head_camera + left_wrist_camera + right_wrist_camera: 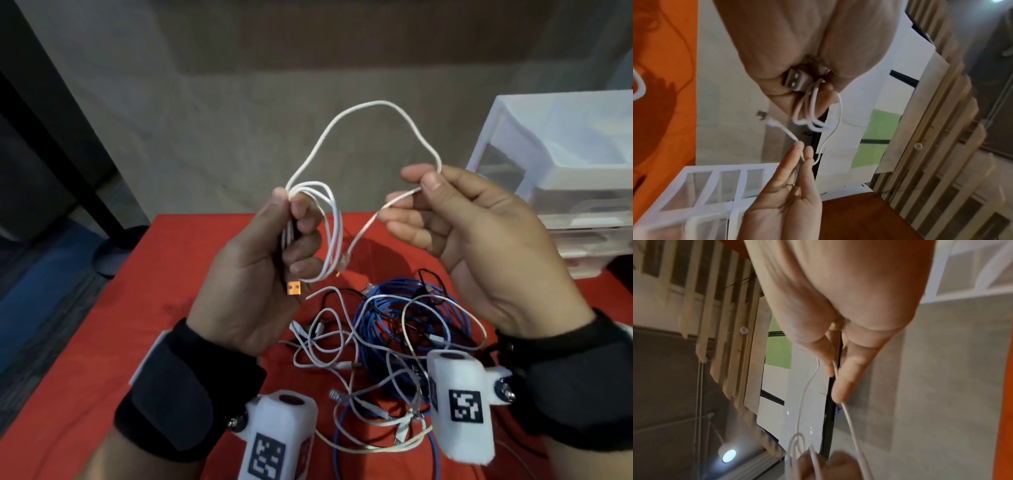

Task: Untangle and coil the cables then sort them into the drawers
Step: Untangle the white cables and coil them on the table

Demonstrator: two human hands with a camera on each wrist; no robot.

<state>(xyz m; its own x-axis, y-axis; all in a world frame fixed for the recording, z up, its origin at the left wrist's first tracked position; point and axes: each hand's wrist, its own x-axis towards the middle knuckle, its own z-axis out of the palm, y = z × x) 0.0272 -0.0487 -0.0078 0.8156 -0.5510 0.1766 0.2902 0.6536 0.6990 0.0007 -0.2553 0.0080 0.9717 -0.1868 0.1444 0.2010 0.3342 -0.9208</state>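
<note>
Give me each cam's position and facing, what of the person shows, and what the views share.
Head: worn on the head, looks down at red table; both hands, wrist straps show.
Left wrist: looks along left hand gripping white cable coils; right hand opposite.
Right wrist: looks along right hand, fingers pinching the cable; left hand's fingertips below.
Shared: white cable, drawer unit in all.

1. The white cable (376, 104) is partly coiled: several loops are bunched in the left hand (253, 274), a wide arc rises to the right hand (472, 233), and its free end (small plug) dangles.
2. The tangled cables (387, 342), blue, white and black, lie heaped on the red tabletop (102, 359).
3. The white drawers (565, 178) stand at the right.
</note>
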